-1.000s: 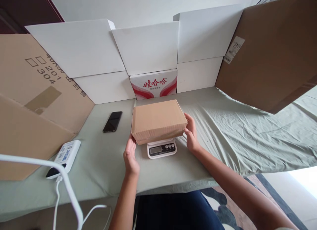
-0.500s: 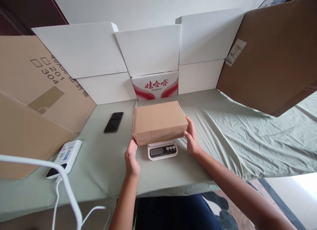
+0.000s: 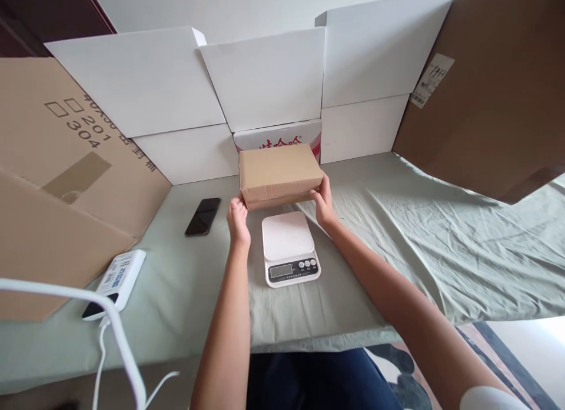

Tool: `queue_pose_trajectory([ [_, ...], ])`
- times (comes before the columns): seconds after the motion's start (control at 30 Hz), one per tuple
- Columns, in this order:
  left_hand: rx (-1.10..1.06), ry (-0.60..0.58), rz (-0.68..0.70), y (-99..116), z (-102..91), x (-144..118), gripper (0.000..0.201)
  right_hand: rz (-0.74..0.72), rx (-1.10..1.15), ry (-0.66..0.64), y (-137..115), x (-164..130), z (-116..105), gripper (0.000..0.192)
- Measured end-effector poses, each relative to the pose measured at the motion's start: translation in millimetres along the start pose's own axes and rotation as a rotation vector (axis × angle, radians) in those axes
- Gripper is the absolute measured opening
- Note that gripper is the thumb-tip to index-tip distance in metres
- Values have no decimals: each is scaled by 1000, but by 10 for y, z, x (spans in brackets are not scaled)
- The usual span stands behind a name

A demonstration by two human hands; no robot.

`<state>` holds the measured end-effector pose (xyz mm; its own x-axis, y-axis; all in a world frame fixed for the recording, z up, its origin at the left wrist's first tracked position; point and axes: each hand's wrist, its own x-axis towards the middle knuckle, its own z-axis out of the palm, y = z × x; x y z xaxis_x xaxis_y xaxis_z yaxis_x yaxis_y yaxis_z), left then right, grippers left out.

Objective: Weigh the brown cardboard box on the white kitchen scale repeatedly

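Observation:
A closed brown cardboard box (image 3: 279, 173) is held between both my hands behind a white kitchen scale (image 3: 289, 249). My left hand (image 3: 239, 220) presses its left lower corner and my right hand (image 3: 323, 201) grips its right end. The box is off the scale, near the red-and-white printed carton (image 3: 279, 139) at the back. Whether it rests on the cloth or hovers just above it, I cannot tell. The scale's platform is bare; its display and buttons face me.
A black phone (image 3: 202, 216) lies left of the box. A white power strip (image 3: 115, 281) with a white cable sits at front left. White cartons line the back; large brown cardboard sheets (image 3: 489, 92) stand at both sides. Green cloth (image 3: 419, 233) covers the table.
Both hands have carried the brown box off the scale and away from me toward the back cartons. The scale's white platform is now uncovered.

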<state>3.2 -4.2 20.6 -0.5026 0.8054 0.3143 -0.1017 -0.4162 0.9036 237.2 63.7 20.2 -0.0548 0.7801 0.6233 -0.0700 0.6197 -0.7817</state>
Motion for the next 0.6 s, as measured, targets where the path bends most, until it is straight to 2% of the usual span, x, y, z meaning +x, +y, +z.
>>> queue_pose_trajectory([
  [0.13, 23, 10, -79, -344, -76, 62, 69, 83, -17, -32, 182, -74, 12, 65],
  [0.23, 7, 36, -152, -419, -116, 49, 66, 157, -39, -44, 168, -94, 6, 57],
  [0.4, -7, 90, -202, -342, -131, 68, 66, 269, -10, -7, 232, -75, -13, 50],
  [0.6, -68, 263, -131, -155, -379, 118, 74, 403, 18, 256, 384, -55, -199, 58],
])
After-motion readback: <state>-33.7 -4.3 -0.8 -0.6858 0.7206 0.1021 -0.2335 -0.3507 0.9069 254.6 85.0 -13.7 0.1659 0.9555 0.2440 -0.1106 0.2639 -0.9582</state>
